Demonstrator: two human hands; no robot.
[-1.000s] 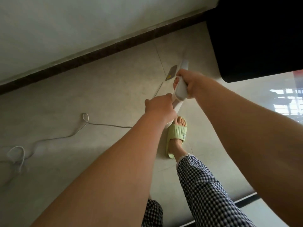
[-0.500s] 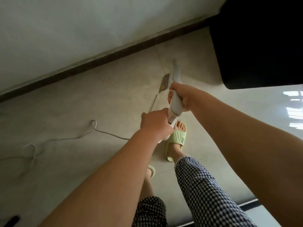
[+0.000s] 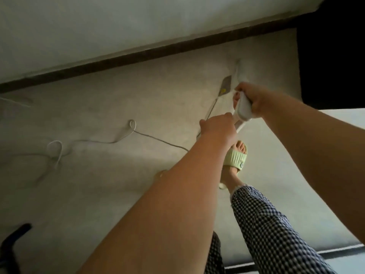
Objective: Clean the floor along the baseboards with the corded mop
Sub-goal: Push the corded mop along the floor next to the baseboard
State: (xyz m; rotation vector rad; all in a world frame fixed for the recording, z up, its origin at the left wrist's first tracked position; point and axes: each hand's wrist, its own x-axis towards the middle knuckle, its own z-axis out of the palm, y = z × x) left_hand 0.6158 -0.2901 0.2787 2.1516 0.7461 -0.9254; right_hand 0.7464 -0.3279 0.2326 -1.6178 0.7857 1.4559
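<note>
Both hands grip the corded mop [image 3: 244,107] at centre right, the right hand [image 3: 254,99] wrapping its handle, the left hand [image 3: 217,128] lower, its head unseen, so most of the baseboard [image 3: 138,56] stretch seemingly remains.

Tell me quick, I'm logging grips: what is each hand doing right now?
Left hand: curled round the mop shaft.
Right hand: gripping the white mop handle.

Looped cord [image 3: 126,138] lies across the floor [image 3: 118,194] at left; a dark cabinet [image 3: 331,56] blocks the far right.
</note>
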